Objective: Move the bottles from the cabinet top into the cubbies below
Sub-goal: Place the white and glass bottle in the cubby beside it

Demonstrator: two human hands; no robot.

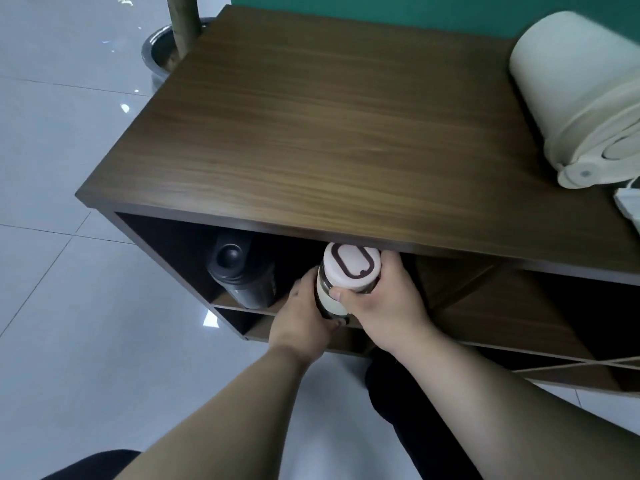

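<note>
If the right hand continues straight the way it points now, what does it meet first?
Probably nothing soon: the right hand, holding the white-capped bottle, points into the open upper cubby. Its back wall is too dark to judge.

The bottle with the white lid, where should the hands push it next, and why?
Probably straight back into the upper cubby. Both the left hand and the right hand grip the white-lidded bottle upright at the cubby's opening, its lid just under the cabinet top. The black bottle already stands to the left, so the space beside it looks free.
</note>
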